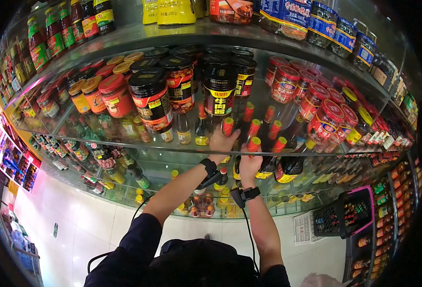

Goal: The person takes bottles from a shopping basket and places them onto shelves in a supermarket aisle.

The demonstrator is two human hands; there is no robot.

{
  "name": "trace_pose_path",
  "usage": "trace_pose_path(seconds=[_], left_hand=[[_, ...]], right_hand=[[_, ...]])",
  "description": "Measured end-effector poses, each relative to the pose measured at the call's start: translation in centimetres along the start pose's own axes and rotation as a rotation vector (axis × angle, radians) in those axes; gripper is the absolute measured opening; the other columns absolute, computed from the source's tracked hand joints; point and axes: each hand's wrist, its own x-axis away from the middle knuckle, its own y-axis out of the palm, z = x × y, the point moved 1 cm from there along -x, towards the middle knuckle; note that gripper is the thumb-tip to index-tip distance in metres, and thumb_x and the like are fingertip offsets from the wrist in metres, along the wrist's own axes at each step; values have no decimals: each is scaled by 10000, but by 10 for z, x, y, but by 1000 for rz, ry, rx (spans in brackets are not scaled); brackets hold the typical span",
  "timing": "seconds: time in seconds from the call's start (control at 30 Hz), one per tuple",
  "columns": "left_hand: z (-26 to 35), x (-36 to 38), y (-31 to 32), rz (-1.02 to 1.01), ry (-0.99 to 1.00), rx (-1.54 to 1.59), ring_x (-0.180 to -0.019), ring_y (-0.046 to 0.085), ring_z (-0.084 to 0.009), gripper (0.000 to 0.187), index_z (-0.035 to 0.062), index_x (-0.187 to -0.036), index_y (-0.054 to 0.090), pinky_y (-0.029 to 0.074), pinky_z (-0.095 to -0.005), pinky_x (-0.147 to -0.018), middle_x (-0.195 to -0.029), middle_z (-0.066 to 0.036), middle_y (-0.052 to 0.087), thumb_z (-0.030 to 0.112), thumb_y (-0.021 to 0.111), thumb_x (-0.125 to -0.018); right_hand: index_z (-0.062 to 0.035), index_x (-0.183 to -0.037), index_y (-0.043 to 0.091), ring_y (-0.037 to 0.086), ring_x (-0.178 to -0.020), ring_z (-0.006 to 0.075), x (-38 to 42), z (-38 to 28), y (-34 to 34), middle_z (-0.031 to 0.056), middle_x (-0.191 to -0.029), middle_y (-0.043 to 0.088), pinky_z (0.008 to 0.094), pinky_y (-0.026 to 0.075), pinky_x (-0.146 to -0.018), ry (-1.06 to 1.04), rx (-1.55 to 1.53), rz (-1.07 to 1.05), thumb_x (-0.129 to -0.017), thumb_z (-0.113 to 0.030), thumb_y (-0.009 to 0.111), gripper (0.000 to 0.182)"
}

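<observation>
My left hand (224, 142) is closed around the neck of a dark sauce bottle with a red-and-yellow cap (227, 125). Just to its right, my right hand (250, 161) grips a second bottle of the same kind by its neck, below the red-and-yellow cap (254, 143). The lower parts of both bottles are mostly hidden by my hands and the shelf edge. More bottles with matching caps (279, 143) stand close by on the right, their dark bodies with yellow labels (287, 168) showing below the glass edge. Each wrist wears a black strap with a small device.
A black-lidded jar (219, 91) stands behind my left hand, among rows of jars on the glass shelf (182, 147). Red-lidded jars (326, 117) crowd the right side. Pouches (175, 12) and bottles line the shelf above. A black basket (329, 221) is at lower right.
</observation>
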Motion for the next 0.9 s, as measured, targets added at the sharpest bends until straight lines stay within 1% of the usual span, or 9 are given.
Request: trace_pose_path(seconds=[0.2,0.47,0.53,0.57,0.6,0.67,0.7,0.77,0.9], left_hand=[[5,-4,2,-35,20,-52,-690,592,-332,308,5,-766,562,448,-395,-605,-704,-162,603,308,614,-749],[-5,16,-27,144,-42,18,-690,584,-335,248,2,-768,554,447,-375,-610,-710,-170,596,247,595,-770],[-14,24,-42,147,17,48,-692,585,-322,227,-4,-779,552,446,-359,-608,-722,-172,594,219,590,-760],[-16,25,-49,261,294,-55,-647,587,-302,215,-4,-750,559,440,-343,-584,-672,-160,586,205,603,-730],[-21,27,-55,265,289,-58,-647,587,-302,215,-4,-750,559,440,-343,-584,-672,-160,586,205,603,-730],[-36,34,-66,193,16,191,-588,582,-288,201,4,-697,560,434,-341,-554,-591,-150,560,195,623,-697],[-1,46,-85,262,-35,64,-539,565,-292,195,11,-653,552,427,-350,-535,-536,-152,530,192,616,-689],[6,59,-105,243,-78,57,-537,561,-297,200,8,-650,547,424,-356,-534,-539,-158,527,193,609,-691],[8,84,-139,247,-90,9,-523,541,-320,238,-9,-625,517,418,-373,-528,-539,-170,520,204,599,-695]], right_hand=[[23,-952,516,519,-717,122,1,-7,-1,62,-792,593,273,413,-687,21,87,26,-783,-128,600,242],[11,-924,552,547,-726,149,7,-17,-2,95,-809,614,287,419,-697,-2,191,69,-782,-170,619,239],[3,-919,560,554,-720,167,10,-12,-4,101,-820,617,295,422,-700,14,166,102,-782,-187,625,244],[2,-925,556,557,-720,167,12,-11,-6,98,-817,616,294,423,-701,-16,149,102,-783,-183,623,242],[5,-930,550,542,-714,138,15,-12,-7,79,-815,615,279,422,-692,-42,174,109,-787,-179,620,244],[10,-922,545,517,-702,113,24,-15,-12,54,-796,602,263,419,-676,-14,149,82,-792,-176,618,238],[10,-922,545,517,-702,113,29,-17,-14,54,-796,602,263,419,-676,-12,152,75,-792,-176,618,238],[-23,-836,554,532,-571,180,41,-21,-17,75,-669,586,305,428,-579,-87,97,145,-763,-238,648,246],[-8,-827,553,513,-571,152,70,-56,-22,57,-657,579,295,423,-582,-139,80,136,-776,-236,641,250]])
